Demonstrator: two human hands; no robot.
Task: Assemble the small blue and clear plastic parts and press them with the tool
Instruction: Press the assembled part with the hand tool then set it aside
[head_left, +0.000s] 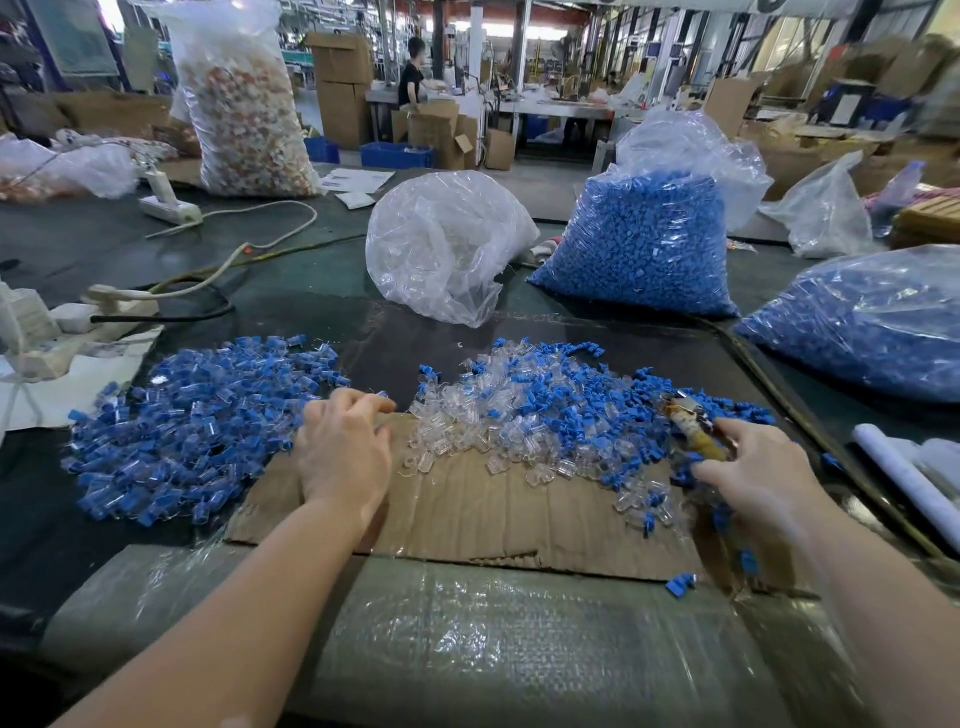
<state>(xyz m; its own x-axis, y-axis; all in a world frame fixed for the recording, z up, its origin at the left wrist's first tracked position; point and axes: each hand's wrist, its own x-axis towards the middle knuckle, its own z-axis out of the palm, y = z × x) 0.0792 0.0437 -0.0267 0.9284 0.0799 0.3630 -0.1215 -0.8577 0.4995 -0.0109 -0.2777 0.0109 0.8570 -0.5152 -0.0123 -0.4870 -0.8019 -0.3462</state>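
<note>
Bubble wrap (519, 644) covers the near edge of the table, and just behind it lies a flat sheet of cardboard (467, 509). I see both forearms reaching over them.

My left hand (345, 457) rests palm down at the left edge of the cardboard. Its fingers are curled at the border of the assembled pile, and a small blue bit shows at the fingertips, but I cannot tell whether they really pinch a piece. My right hand (763, 475) grips the pressing tool (693, 423), with the fingers wrapped around its yellowish handle. The metal head of the tool points up and to the left, over the loose parts.

On the left of the cardboard is a pile of assembled pieces (202, 421), blue inside clear. In the middle and to the right is a mixed heap of loose clear and blue parts (535, 415), touching the tool. One blue part (681, 583) lies alone near the front edge of the cardboard.

Farther back stand a crumpled clear bag (441, 244), a tall bag of blue parts (644, 239) and, at the right edge, another bag of blue parts (862, 327). At the left I see a white power strip (169, 208) with its cable.
</note>
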